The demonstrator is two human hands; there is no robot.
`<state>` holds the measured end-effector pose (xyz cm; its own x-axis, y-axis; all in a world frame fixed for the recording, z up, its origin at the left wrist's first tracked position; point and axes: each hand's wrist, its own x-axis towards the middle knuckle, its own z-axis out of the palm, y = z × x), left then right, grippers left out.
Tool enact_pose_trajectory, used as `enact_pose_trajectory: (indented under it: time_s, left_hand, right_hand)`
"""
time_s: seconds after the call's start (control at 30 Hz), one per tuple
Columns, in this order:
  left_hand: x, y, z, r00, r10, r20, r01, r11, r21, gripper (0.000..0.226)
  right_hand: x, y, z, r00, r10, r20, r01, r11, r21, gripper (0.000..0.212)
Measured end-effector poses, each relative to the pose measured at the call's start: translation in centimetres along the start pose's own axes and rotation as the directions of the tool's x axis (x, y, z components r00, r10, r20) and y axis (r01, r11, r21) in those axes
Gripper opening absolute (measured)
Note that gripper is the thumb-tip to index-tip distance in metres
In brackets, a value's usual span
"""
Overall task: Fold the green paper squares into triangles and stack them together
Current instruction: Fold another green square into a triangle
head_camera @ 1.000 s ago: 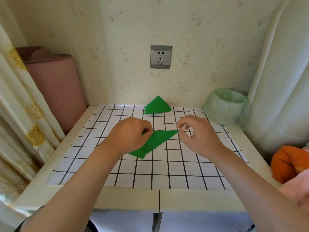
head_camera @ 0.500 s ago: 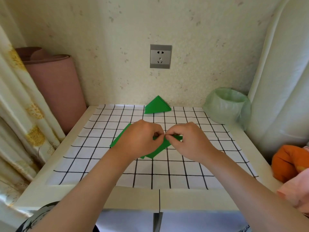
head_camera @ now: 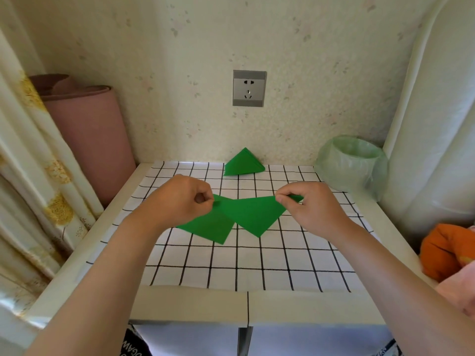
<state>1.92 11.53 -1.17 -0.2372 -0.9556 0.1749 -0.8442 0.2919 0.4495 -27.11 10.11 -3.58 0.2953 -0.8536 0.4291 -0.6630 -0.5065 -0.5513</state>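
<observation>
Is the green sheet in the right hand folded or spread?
Spread: the green sheet shows as one flat diamond, pinched at a corner by the right hand.

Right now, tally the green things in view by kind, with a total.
Loose green sheets: 2, left sheet pinched by the left hand, right sheet by the right hand.
Stack of folded green triangles: 1, layers uncountable.
Bin with green liner: 1.
Total: 4.
</observation>
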Motion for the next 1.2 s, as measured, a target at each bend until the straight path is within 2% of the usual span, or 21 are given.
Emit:
enact_pose_trajectory:
  time_s: [0.2, 0.27, 0.33, 0.4, 0.47, 0.53, 0.6, 0.7, 0.73, 0.8, 0.87, 0.9, 0.97, 1.03, 1.2]
  left_hand:
    - [-0.2, -1.2, -1.4, 0.985, -0.158, -0.072, 0.166, 0.979, 0.118, 0.013]
    - [-0.2, -0.8, -1.3, 0.977, -0.131, -0.169, 0.145, 0.987, 0.076, 0.012]
    - [-0.4, 1.0, -0.5, 0.971, -0.049, -0.234, 0.048, 0.999, -0.008, 0.012]
    - [-0.5, 3.2, 0.9, 0.983, 0.036, -0.181, -0.052, 0.995, -0.085, 0.024]
    - [-0.5, 4.7, 2.5, 0.995, 0.098, -0.035, -0.101, 0.989, -0.107, 0.034]
    - [-0.4, 5.1, 3.7, 0.990, 0.125, 0.073, -0.115, 0.986, -0.123, 0.026]
    - [-0.2, 4.9, 4.3, 0.990, 0.109, 0.091, -0.095, 0.985, -0.146, 0.015]
    - [0.2, 4.2, 4.7, 0.999, 0.013, 0.029, -0.006, 0.974, -0.228, 0.014]
    - [0.4, 4.0, 4.7, 0.999, -0.044, 0.018, 0.048, 0.946, -0.320, 0.014]
    - [0.8, 4.1, 4.7, 0.980, -0.196, 0.028, 0.181, 0.825, -0.535, 0.011]
    - [1.2, 4.5, 4.7, 0.940, -0.334, 0.073, 0.297, 0.692, -0.658, 0.008]
    - [1.3, 4.7, 4.6, 0.923, -0.371, 0.104, 0.333, 0.635, -0.697, 0.008]
    - [1.4, 4.9, 4.5, 0.903, -0.388, 0.182, 0.379, 0.522, -0.764, 0.010]
    - [1.5, 4.6, 4.6, 0.894, -0.373, 0.249, 0.409, 0.452, -0.792, 0.012]
    - [1.2, 4.7, 5.0, 0.891, -0.331, 0.310, 0.434, 0.422, -0.796, 0.017]
  right_hand:
    - [-0.1, 0.4, -0.2, 0.999, 0.040, 0.002, -0.040, 0.999, 0.004, 0.013]
    - [-0.1, 0.3, -0.3, 0.999, 0.045, 0.028, -0.047, 0.998, 0.042, 0.013]
    - [-0.2, -0.1, -0.2, 0.995, 0.027, 0.093, -0.033, 0.997, 0.062, 0.012]
    - [-0.3, -0.6, 0.1, 0.987, -0.007, 0.157, -0.007, 0.996, 0.088, 0.011]
    - [-0.3, -1.2, 0.4, 0.981, -0.035, 0.192, 0.014, 0.994, 0.110, 0.009]
    - [-0.3, -1.6, 0.5, 0.982, -0.044, 0.186, 0.021, 0.992, 0.124, 0.008]
    - [-0.2, -1.7, 0.5, 0.993, -0.029, 0.112, 0.017, 0.994, 0.104, 0.010]
    - [-0.2, -1.7, 0.6, 0.996, -0.065, -0.062, 0.066, 0.998, 0.016, 0.038]
    - [-0.2, -1.8, 0.6, 0.989, -0.101, -0.106, 0.102, 0.995, 0.000, 0.044]
    - [-0.2, -1.8, 0.6, 0.973, -0.165, -0.161, 0.161, 0.986, -0.036, 0.039]
    - [-0.3, -1.8, 0.8, 0.973, -0.191, -0.131, 0.180, 0.979, -0.095, 0.034]
    - [-0.4, -1.8, 0.9, 0.978, -0.187, -0.088, 0.176, 0.977, -0.117, 0.038]
    - [-0.6, -1.3, 1.2, 0.985, -0.172, 0.004, 0.171, 0.975, -0.143, 0.050]
    - [-0.7, -0.9, 1.1, 0.986, -0.148, 0.077, 0.159, 0.975, -0.156, 0.053]
    - [-0.6, -0.7, 1.0, 0.990, -0.060, 0.125, 0.068, 0.996, -0.061, 0.029]
